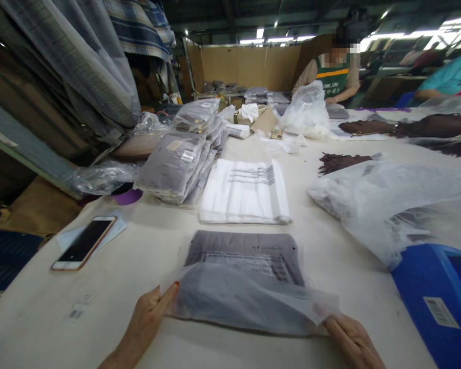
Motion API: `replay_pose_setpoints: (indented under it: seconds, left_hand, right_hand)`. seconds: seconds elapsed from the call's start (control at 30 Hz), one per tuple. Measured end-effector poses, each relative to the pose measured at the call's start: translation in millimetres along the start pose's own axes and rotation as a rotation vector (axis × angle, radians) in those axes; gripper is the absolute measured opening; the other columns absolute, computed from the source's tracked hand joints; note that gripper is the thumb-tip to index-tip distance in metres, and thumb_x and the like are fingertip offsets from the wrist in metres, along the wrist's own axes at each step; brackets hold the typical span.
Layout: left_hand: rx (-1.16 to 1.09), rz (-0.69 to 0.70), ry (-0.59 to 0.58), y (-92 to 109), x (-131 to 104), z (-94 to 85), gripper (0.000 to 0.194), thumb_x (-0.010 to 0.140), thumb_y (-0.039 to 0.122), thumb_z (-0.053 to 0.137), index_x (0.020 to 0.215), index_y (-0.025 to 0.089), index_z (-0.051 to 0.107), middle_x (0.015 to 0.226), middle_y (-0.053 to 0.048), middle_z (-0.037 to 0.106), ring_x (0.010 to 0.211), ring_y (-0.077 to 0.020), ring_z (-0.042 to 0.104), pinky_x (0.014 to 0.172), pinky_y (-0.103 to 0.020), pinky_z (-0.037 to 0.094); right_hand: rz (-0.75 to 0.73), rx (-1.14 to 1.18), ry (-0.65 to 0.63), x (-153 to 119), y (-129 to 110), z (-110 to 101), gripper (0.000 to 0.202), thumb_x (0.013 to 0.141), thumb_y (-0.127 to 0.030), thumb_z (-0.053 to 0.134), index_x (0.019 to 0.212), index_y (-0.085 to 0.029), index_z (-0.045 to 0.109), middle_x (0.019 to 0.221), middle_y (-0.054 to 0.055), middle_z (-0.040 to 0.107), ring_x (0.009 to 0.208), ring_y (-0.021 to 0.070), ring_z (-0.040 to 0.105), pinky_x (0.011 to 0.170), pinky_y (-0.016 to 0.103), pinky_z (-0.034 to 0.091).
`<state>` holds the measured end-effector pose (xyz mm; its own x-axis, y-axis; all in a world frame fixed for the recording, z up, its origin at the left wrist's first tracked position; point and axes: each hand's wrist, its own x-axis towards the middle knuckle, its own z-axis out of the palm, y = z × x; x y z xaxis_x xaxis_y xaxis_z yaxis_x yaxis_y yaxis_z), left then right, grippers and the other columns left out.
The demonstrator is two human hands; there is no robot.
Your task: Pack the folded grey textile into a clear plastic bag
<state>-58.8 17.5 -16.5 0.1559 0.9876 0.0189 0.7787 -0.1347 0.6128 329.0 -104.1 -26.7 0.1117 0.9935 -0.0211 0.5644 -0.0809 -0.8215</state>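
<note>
A grey folded garment in a clear plastic bag [246, 277] lies on the white table [146, 256] right in front of me. The near end of the bag is folded up toward me. My left hand [149, 315] pinches its near left corner, thumb on top. My right hand [349, 338] grips the near right corner. Beyond it lies a flat stack of empty printed white bags [244, 192].
Piles of bagged grey garments [176, 164] stand at the left. A phone [84, 242] lies face up near the left edge. A blue bin [441, 302] and loose clear plastic [399, 200] sit at the right. Dark brown garments [407, 127] and two seated people are farther back.
</note>
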Motion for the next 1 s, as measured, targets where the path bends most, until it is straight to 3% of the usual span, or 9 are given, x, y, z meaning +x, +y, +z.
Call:
replay_pose_setpoints:
  seconds: [0.17, 0.33, 0.5, 0.7, 0.77, 0.87, 0.9, 0.93, 1.0]
  left_hand:
    - [0.193, 0.073, 0.167, 6.6, 1.1, 22.8, 0.037, 0.088, 0.029, 0.031, 0.090, 0.019, 0.067, 0.069, -0.003, 0.065, 0.056, -0.0153, 0.057, 0.050, -0.022, 0.045]
    - [0.803, 0.259, 0.312, -3.1, -1.7, 37.1, 0.049, 0.086, 0.007, 0.020, 0.090, 0.018, 0.067, 0.063, -0.003, 0.060, 0.042, -0.0139, 0.047, 0.041, -0.024, 0.030]
    - [0.961, 0.295, 0.301, -5.0, -5.6, 40.3, 0.045, 0.090, 0.009, 0.021, 0.088, 0.019, 0.066, 0.065, -0.001, 0.058, 0.047, -0.0130, 0.052, 0.043, -0.023, 0.032]
    - [0.706, -0.006, 0.134, 3.7, 4.0, 33.6, 0.032, 0.091, 0.019, 0.030, 0.084, 0.021, 0.061, 0.074, 0.000, 0.064, 0.054, -0.0139, 0.058, 0.046, -0.023, 0.038]
    - [0.637, -0.031, 0.264, 13.4, 3.5, 29.3, 0.028, 0.092, 0.026, 0.032, 0.087, 0.018, 0.059, 0.077, -0.004, 0.065, 0.060, -0.0173, 0.061, 0.050, -0.026, 0.044]
    - [0.616, 0.200, 0.623, 39.6, -6.5, 24.1, 0.036, 0.091, 0.026, 0.039, 0.119, 0.006, 0.047, 0.104, -0.018, 0.061, 0.096, -0.0273, 0.060, 0.078, -0.038, 0.049]
    - [0.604, 0.331, 0.666, 51.4, -10.5, 24.4, 0.045, 0.089, 0.023, 0.042, 0.130, 0.005, 0.036, 0.113, -0.021, 0.056, 0.110, -0.0295, 0.053, 0.089, -0.042, 0.045]
    - [0.592, 0.487, 0.631, 64.1, -13.4, 26.3, 0.053, 0.088, 0.018, 0.044, 0.137, 0.007, 0.027, 0.121, -0.020, 0.053, 0.120, -0.0298, 0.045, 0.096, -0.044, 0.040]
    - [0.589, 0.819, 0.374, 89.3, -13.1, 35.5, 0.062, 0.086, 0.014, 0.046, 0.142, 0.015, 0.020, 0.130, -0.014, 0.049, 0.131, -0.0277, 0.033, 0.105, -0.044, 0.033]
  right_hand:
    - [0.147, -0.193, 0.335, 0.6, -10.7, 27.5, 0.043, 0.089, -0.054, 0.037, 0.076, -0.022, 0.063, 0.066, 0.000, 0.064, 0.062, 0.0127, 0.064, 0.056, 0.015, 0.047]
    - [0.172, -0.589, 0.583, 1.1, -5.9, 53.5, 0.046, 0.092, -0.052, 0.030, 0.080, -0.021, 0.061, 0.050, -0.004, 0.054, 0.039, 0.0104, 0.054, 0.042, 0.021, 0.036]
    - [0.097, -0.795, 0.545, 5.8, 3.4, 52.7, 0.036, 0.093, -0.041, 0.037, 0.071, -0.022, 0.058, 0.044, -0.005, 0.052, 0.035, 0.0107, 0.053, 0.035, 0.020, 0.031]
    - [0.044, -0.890, 0.525, 9.1, 6.6, 54.0, 0.032, 0.092, -0.032, 0.036, 0.067, -0.022, 0.052, 0.045, -0.005, 0.051, 0.032, 0.0110, 0.052, 0.033, 0.019, 0.026]
    - [0.052, -0.883, 0.538, 10.2, 5.4, 55.0, 0.030, 0.091, -0.031, 0.038, 0.066, -0.022, 0.051, 0.042, -0.005, 0.050, 0.031, 0.0115, 0.052, 0.034, 0.019, 0.024]
    - [0.065, -0.871, 0.557, 12.8, 0.0, 55.7, 0.030, 0.091, -0.030, 0.037, 0.066, -0.021, 0.050, 0.040, -0.004, 0.049, 0.031, 0.0126, 0.051, 0.035, 0.019, 0.022]
    - [0.073, -0.866, 0.568, 13.9, -2.3, 55.9, 0.030, 0.091, -0.029, 0.036, 0.065, -0.021, 0.050, 0.040, -0.004, 0.049, 0.031, 0.0130, 0.051, 0.035, 0.020, 0.022]
    - [0.080, -0.860, 0.580, 14.9, -4.4, 56.2, 0.031, 0.091, -0.029, 0.036, 0.065, -0.021, 0.049, 0.040, -0.003, 0.049, 0.031, 0.0134, 0.051, 0.036, 0.020, 0.021]
    - [0.093, -0.847, 0.597, 16.1, -6.8, 56.8, 0.032, 0.091, -0.028, 0.035, 0.064, -0.021, 0.049, 0.040, -0.003, 0.049, 0.032, 0.0137, 0.051, 0.036, 0.020, 0.021]
